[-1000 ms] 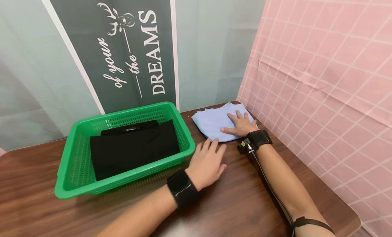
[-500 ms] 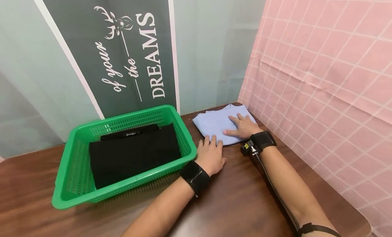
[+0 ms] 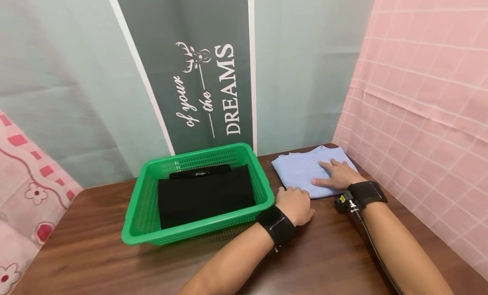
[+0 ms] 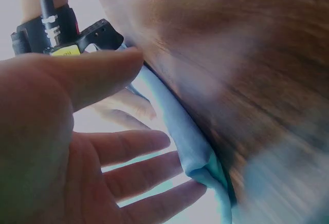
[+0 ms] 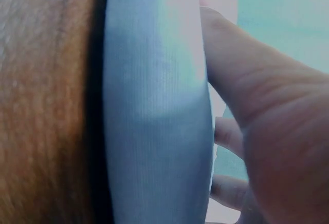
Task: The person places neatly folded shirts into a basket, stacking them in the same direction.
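Note:
A folded light blue cloth (image 3: 301,170) lies at the back right of the table, with a dark edge showing under it. My right hand (image 3: 337,175) rests on top of it, fingers spread. In the right wrist view the thumb (image 5: 231,59) lies along the cloth's thick folded side (image 5: 154,111). My left hand (image 3: 294,205) is at the cloth's near left corner, beside the basket. Its fingers (image 4: 146,175) are loosely bent and reach the cloth's edge (image 4: 180,126) in the left wrist view, without gripping it. The thumb stands apart from the fingers.
Left of the cloth stands a green plastic basket (image 3: 206,224) holding folded black fabric (image 3: 206,197). A grey-green curtain (image 3: 301,74) with printed words hangs behind the brown wooden table (image 3: 99,244). Pink checked fabric (image 3: 427,83) covers the right wall.
The head view has swung left, so everything appears further right. My left hand has moved up to the cloth's edge, its fingers now more bent. My right hand stays on the cloth.

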A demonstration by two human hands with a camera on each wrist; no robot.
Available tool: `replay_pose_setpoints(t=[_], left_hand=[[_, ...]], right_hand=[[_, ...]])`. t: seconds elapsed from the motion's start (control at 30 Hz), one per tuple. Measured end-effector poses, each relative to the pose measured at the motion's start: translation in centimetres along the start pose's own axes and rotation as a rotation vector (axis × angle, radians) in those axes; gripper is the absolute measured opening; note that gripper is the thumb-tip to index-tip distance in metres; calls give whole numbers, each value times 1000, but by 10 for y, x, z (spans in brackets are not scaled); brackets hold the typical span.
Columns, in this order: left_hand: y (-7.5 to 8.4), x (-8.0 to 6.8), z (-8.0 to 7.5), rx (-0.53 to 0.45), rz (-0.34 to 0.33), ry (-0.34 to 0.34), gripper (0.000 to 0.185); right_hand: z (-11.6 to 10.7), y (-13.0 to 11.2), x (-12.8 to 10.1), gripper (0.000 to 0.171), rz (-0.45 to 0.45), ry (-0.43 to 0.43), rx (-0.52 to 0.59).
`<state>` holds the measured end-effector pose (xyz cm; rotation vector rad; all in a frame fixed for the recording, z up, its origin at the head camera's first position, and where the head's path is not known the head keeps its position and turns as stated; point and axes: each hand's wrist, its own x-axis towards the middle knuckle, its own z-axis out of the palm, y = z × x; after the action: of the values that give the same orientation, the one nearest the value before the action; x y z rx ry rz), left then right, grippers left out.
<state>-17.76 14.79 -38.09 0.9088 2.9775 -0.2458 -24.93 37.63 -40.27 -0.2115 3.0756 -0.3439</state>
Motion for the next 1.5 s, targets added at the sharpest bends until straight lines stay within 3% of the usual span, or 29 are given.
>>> replay_pose_setpoints(t=[0.27,0.53,0.73,0.97,1.17,1.33,1.5], left_hand=[[11,-3,2,10,-40,-20,49],[14,-9,2,52,-51,24,51],[27,-12,7,50,-47,-23,51],[6,-8,-1,-23,0,-106,39],[-8,0,-12,4,27,-92,39],[-11,-1,-8,3,29,-103,39],[-10,-9,0,-11,56,-114,38]], right_hand=[[3,-1,-15,97,-3,-31,-42],[2,-7,-31,99,-4,-17,-93],[6,-6,-45,101,-1,-65,-89],[-1,-20,-40,100,-9,-105,-96],[-27,-25,-21,98,-1,-132,-118],[-27,-28,-17,90,-29,-148,-147],[-23,-25,-25,85,13,-147,-114]])
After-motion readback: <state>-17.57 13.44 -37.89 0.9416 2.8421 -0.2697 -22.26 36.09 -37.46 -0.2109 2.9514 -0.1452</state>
